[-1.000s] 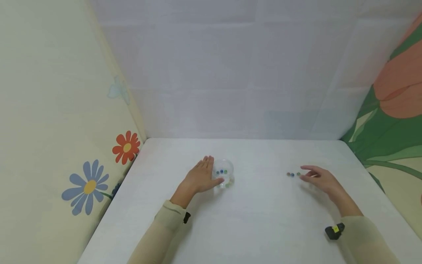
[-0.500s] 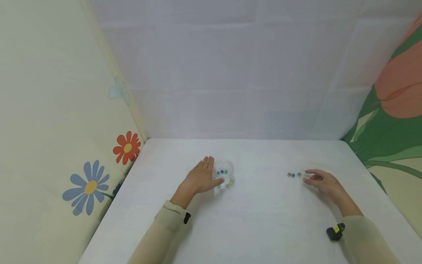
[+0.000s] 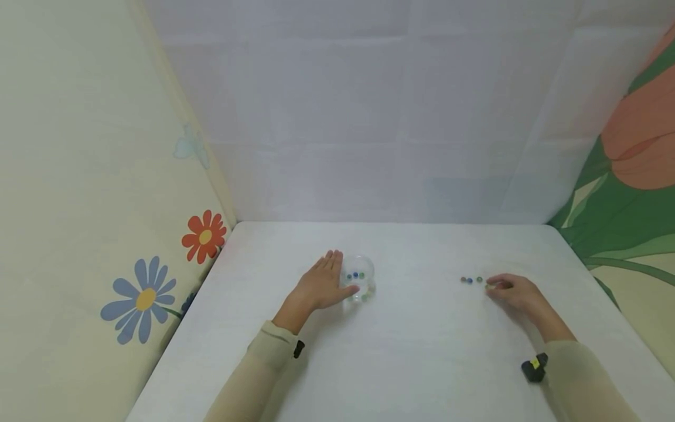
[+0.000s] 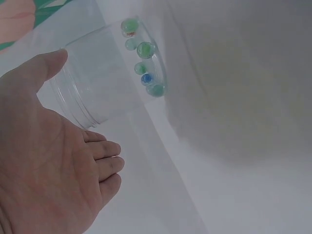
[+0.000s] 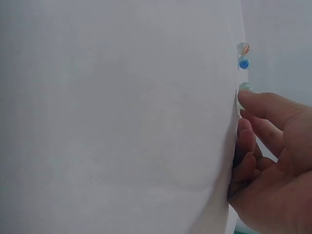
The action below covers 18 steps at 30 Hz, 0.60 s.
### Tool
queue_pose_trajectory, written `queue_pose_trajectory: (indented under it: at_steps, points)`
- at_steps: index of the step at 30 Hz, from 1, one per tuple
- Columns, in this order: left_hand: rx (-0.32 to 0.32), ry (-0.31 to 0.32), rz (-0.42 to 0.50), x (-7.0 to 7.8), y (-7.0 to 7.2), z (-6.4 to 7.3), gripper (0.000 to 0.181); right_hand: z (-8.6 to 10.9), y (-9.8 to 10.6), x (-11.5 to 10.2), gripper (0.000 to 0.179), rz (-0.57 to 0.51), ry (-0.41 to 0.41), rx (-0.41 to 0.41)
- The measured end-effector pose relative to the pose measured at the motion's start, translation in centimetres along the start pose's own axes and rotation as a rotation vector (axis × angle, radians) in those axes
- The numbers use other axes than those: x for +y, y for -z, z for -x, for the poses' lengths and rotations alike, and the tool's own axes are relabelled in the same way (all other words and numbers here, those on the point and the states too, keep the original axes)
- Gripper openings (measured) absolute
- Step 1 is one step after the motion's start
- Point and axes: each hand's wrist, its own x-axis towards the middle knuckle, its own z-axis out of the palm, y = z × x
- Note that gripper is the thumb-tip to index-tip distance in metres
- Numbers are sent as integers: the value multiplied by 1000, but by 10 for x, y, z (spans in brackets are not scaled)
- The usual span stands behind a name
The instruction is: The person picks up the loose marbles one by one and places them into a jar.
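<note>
A clear jar (image 4: pixel 100 73) with a threaded mouth stands upright on the table, left of the middle in the head view. Several green and blue marbles (image 4: pixel 146 50) lie at its bottom. Beside it rests my left hand (image 3: pixel 319 287), fingers straight and together, the thumb reaching across the jar's near side. On the right, my right hand (image 3: pixel 519 294) pinches a small pale green marble (image 3: pixel 488 286) between thumb and forefinger, low at the table; the fingers mostly hide it. Left of those fingertips sit an orange-streaked marble (image 5: pixel 243 48), a blue marble (image 5: pixel 243 63) and a green marble (image 3: pixel 479 279).
The white table (image 3: pixel 406 351) runs back to a white cloth wall (image 3: pixel 369 117). A flower-patterned panel (image 3: pixel 79 205) borders the left side, and a tulip-patterned panel (image 3: pixel 633 217) the right.
The right hand has drawn slightly right, away from the row of loose marbles, and its thumb and forefinger have closed together on a marble. The left hand and jar have stayed in place.
</note>
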Motion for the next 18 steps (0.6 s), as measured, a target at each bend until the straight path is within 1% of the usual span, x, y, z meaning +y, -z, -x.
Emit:
queue_pose_trajectory:
  at_steps: [10,13,18]
  points:
    - [-7,0,-8,0,0,-1,102,-4,-3,-2,41,17,-46,7]
    - [-13,2,-11,0,1,0,102,-4,-3,-3,39,16,-53,9]
    - [-4,0,-9,0,0,0,102,-3,-3,-4,38,10,-53,9]
